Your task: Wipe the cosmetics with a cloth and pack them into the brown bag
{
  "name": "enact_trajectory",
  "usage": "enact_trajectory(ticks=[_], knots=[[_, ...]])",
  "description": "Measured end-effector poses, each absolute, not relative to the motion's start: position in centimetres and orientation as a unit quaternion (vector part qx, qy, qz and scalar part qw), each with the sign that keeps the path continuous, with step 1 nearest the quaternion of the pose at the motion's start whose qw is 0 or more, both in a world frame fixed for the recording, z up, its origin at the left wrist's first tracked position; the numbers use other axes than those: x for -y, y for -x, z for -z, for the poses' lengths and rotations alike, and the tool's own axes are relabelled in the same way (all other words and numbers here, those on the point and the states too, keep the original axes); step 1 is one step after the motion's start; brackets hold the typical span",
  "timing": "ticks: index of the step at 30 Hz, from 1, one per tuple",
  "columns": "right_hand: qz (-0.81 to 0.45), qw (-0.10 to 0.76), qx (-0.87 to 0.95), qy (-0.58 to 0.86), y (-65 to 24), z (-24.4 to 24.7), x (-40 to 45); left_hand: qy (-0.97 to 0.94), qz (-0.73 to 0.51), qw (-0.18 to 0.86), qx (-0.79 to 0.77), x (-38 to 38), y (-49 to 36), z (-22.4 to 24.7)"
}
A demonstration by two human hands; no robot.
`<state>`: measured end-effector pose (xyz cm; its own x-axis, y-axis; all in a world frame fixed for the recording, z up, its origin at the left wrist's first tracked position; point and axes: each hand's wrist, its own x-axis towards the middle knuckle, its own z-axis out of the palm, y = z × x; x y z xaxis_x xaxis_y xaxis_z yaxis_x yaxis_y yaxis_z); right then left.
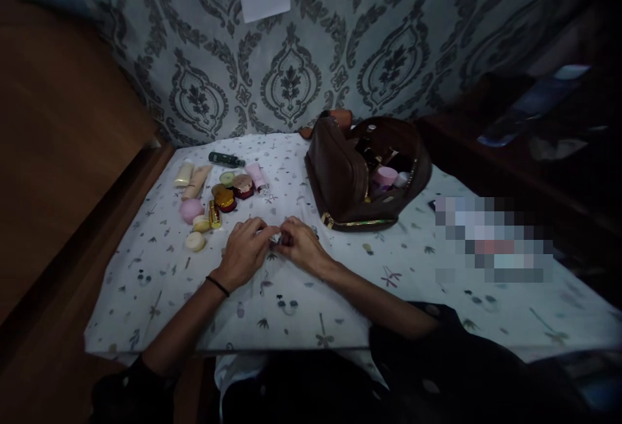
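Both hands busy on one tiny piece, just left of the bag!

And here we are, left of the bag (335,164) and a touch nearer the wearer than its front corner: a small thing (276,238), pale and shiny, pinched between two sets of fingertips. The left hand (247,249) has thumb and fingers closed on one side of it; the right hand (305,247) is curled tight on the other. A two-handed hold, low over the cloth (330,310)!

How would it handle? Light, I'd judge, probably stiff, and with that gleam perhaps slippery too. Too little for a whole palm, so fingertips at its two ends look the sensible hold. Fragile? Can't call that one.

Farther left of the bag, what a crowd: the pink tube (255,176), the green bottle (226,160), the gold jar (225,200), the pink ball (192,211). Inside the bag's open mouth sits a pink tub (385,176).

Now for what's out of sight! The fingers cover most of the small thing, so its shape, any label and whether it has a cap all go unread. Deep in the bag the contents sink into shadow, and right of it a blocky blurred patch hides whatever lies there. Dim light all round, too.
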<state>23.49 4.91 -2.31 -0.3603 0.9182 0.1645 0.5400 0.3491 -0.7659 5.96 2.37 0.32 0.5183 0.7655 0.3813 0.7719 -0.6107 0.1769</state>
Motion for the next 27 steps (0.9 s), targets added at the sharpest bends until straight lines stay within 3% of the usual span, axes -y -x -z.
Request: enact_trajectory(ticks=[14,27], knots=[[-0.339,0.344,0.748,0.455,-23.3,3.1,-4.9,0.867,0.181,0.098,0.454,-1.7,-4.0,0.5],[-0.332,0.347,0.762,0.433,-23.6,3.3,-4.8,0.835,0.265,0.064,0.477,-1.9,-1.3,1.6]])
